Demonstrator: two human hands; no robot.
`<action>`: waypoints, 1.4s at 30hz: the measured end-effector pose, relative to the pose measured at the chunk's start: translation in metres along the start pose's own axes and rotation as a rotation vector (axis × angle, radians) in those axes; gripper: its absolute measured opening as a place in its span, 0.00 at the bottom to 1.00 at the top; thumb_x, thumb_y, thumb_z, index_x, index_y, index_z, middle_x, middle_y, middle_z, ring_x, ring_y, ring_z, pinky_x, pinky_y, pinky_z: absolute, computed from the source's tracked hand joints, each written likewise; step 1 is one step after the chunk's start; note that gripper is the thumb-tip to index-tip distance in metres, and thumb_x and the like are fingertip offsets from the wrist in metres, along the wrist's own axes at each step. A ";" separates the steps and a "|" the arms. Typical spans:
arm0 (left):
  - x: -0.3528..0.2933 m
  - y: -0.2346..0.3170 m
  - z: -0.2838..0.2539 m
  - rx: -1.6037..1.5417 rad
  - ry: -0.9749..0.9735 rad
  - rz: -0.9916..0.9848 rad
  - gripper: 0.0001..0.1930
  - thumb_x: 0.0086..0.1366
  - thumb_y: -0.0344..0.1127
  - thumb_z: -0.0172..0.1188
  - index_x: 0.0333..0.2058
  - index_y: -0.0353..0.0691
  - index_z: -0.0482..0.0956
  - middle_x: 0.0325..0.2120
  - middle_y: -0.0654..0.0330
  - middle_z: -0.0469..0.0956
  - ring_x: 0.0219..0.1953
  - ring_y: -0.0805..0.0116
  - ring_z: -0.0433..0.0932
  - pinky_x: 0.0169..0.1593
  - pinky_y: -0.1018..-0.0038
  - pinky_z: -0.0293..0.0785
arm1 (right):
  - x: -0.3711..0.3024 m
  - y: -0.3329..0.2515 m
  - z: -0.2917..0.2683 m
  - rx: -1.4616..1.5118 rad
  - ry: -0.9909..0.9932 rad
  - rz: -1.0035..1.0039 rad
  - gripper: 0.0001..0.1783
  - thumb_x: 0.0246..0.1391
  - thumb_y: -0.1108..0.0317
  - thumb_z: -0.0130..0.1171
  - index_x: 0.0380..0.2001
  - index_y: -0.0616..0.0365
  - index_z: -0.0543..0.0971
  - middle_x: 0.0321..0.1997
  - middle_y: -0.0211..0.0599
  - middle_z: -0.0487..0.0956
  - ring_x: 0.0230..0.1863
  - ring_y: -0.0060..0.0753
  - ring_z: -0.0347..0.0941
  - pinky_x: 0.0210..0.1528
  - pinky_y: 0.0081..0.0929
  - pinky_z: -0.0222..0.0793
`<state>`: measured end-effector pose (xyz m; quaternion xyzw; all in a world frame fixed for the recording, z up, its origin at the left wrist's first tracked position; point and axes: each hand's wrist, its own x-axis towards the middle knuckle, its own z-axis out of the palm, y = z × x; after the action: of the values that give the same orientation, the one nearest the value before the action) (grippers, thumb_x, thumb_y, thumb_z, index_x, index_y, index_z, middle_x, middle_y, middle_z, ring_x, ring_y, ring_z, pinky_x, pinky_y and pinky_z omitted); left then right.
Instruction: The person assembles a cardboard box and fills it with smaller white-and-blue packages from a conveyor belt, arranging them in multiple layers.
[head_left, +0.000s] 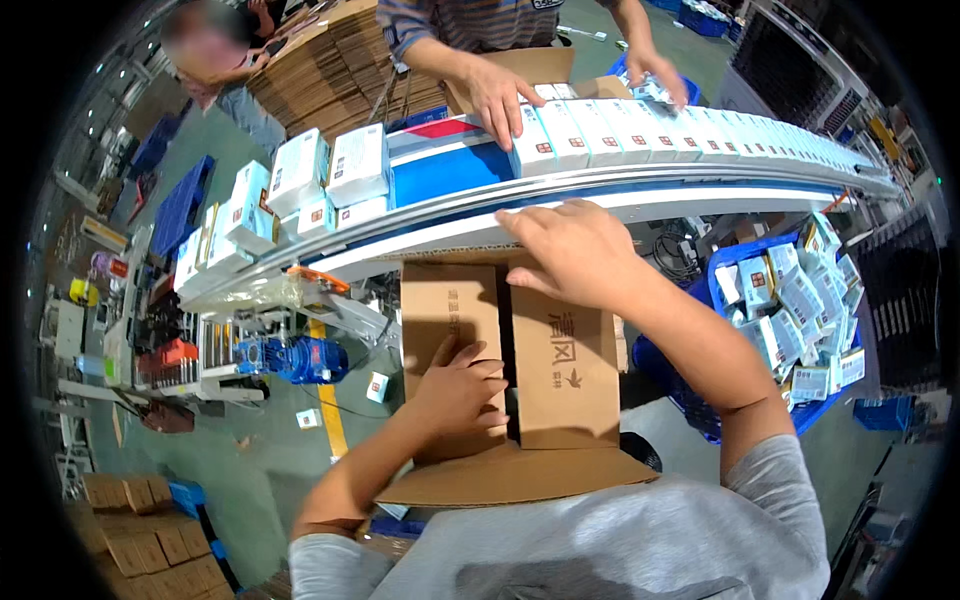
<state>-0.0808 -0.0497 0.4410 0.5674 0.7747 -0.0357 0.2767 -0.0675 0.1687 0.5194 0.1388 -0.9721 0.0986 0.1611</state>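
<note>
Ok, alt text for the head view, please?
A person's left hand rests on the left flap of a cardboard carton, the right hand over the right flap's far end. Beyond, a co-worker's hand touches a row of white-and-blue packs on a conveyor; at right, similar packs fill a blue crate.

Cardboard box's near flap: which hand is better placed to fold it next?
Probably your left hand: it's on the left flap, closer to the near flap; your right hand is at the far edge.

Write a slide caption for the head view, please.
Left hand and right hand at a brown cardboard carton, beside a conveyor lined with white packs.
</note>
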 end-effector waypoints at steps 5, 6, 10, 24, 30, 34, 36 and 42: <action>0.006 -0.001 0.035 -0.175 0.308 0.328 0.13 0.52 0.46 0.53 0.32 0.47 0.77 0.33 0.58 0.73 0.38 0.59 0.71 0.49 0.51 0.58 | -0.001 -0.054 0.049 0.541 0.208 -0.624 0.07 0.33 0.70 0.59 0.18 0.56 0.72 0.22 0.36 0.70 0.26 0.38 0.69 0.26 0.31 0.66; 0.003 0.008 0.004 -0.246 0.299 0.342 0.13 0.52 0.46 0.52 0.30 0.45 0.77 0.30 0.57 0.73 0.36 0.59 0.71 0.49 0.53 0.59 | -0.014 -0.033 0.095 0.448 0.043 -0.483 0.07 0.37 0.67 0.57 0.15 0.56 0.71 0.20 0.35 0.69 0.27 0.38 0.68 0.30 0.32 0.66; -0.062 0.002 -0.059 -0.169 0.541 0.578 0.10 0.48 0.40 0.56 0.14 0.42 0.73 0.22 0.57 0.71 0.30 0.60 0.71 0.45 0.64 0.69 | -0.003 -0.015 0.031 0.272 0.129 -0.615 0.14 0.38 0.59 0.56 0.11 0.55 0.68 0.16 0.35 0.65 0.22 0.39 0.64 0.33 0.32 0.63; -0.030 -0.001 -0.045 -0.099 1.343 -0.341 0.29 0.42 0.26 0.52 0.49 0.33 0.65 0.51 0.50 0.64 0.57 0.54 0.56 0.60 0.61 0.46 | -0.106 -0.040 -0.056 0.032 -0.131 0.243 0.27 0.43 0.56 0.59 0.44 0.59 0.65 0.24 0.38 0.69 0.18 0.38 0.70 0.18 0.30 0.66; -0.024 -0.009 -0.035 -0.709 1.738 -0.493 0.45 0.42 0.26 0.55 0.60 0.35 0.43 0.59 0.48 0.48 0.60 0.58 0.50 0.62 0.67 0.44 | -0.108 0.012 -0.090 -0.217 -0.290 0.428 0.14 0.43 0.59 0.57 0.27 0.57 0.72 0.20 0.39 0.73 0.21 0.42 0.73 0.19 0.35 0.67; -0.041 -0.015 0.004 -1.083 1.553 -0.352 0.37 0.44 0.24 0.51 0.57 0.31 0.51 0.54 0.51 0.59 0.55 0.64 0.58 0.56 0.73 0.54 | -0.111 0.007 -0.108 -0.139 -0.463 0.418 0.15 0.47 0.59 0.51 0.17 0.58 0.73 0.14 0.42 0.73 0.20 0.47 0.72 0.20 0.39 0.66; -0.075 -0.004 -0.021 -1.060 1.189 -0.234 0.35 0.43 0.24 0.50 0.56 0.30 0.55 0.51 0.52 0.64 0.52 0.65 0.62 0.54 0.75 0.56 | -0.103 0.010 -0.126 0.044 -0.602 0.434 0.16 0.48 0.59 0.47 0.20 0.59 0.76 0.19 0.47 0.75 0.24 0.49 0.73 0.26 0.40 0.68; -0.044 -0.031 -0.076 -0.377 0.359 0.268 0.43 0.24 0.45 0.73 0.43 0.29 0.69 0.48 0.49 0.67 0.57 0.44 0.55 0.58 0.58 0.52 | -0.078 -0.004 -0.012 0.412 -0.555 0.323 0.25 0.47 0.48 0.50 0.17 0.62 0.77 0.18 0.50 0.74 0.23 0.50 0.72 0.26 0.41 0.67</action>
<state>-0.1293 -0.0702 0.5174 0.6005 0.7225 0.2466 0.2380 0.0077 0.1858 0.5043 0.0348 -0.9479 0.2748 -0.1573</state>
